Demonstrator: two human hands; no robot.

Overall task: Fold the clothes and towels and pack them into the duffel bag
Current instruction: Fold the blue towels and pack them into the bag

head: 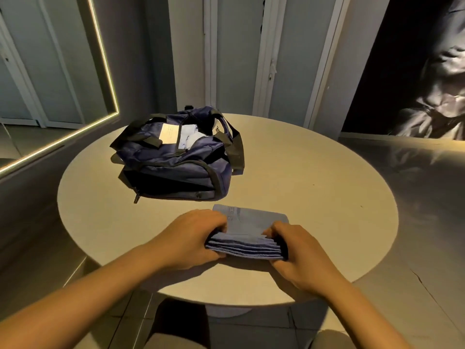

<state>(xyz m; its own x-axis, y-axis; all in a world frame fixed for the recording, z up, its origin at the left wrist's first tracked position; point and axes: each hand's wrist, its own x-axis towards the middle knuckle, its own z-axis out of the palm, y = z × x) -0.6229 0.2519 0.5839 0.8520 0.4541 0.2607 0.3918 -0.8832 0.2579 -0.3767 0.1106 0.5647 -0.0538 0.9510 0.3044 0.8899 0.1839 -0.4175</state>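
A folded blue towel [247,230] lies in several layers near the front edge of the round table [314,192]. My left hand [191,238] grips its left end, fingers curled over the top and thumb under the stack. My right hand [299,255] grips the right end the same way. The navy duffel bag [176,167] stands unzipped at the back left of the table, about a hand's length beyond the towel. Pale folded cloth [190,138] and a white card [169,134] show through its opening.
The bag's black straps [237,149] hang over its right side. A mirror with a lit rim [105,71] leans at the left. White doors stand behind the table, and a grey counter [415,172] runs along the right.
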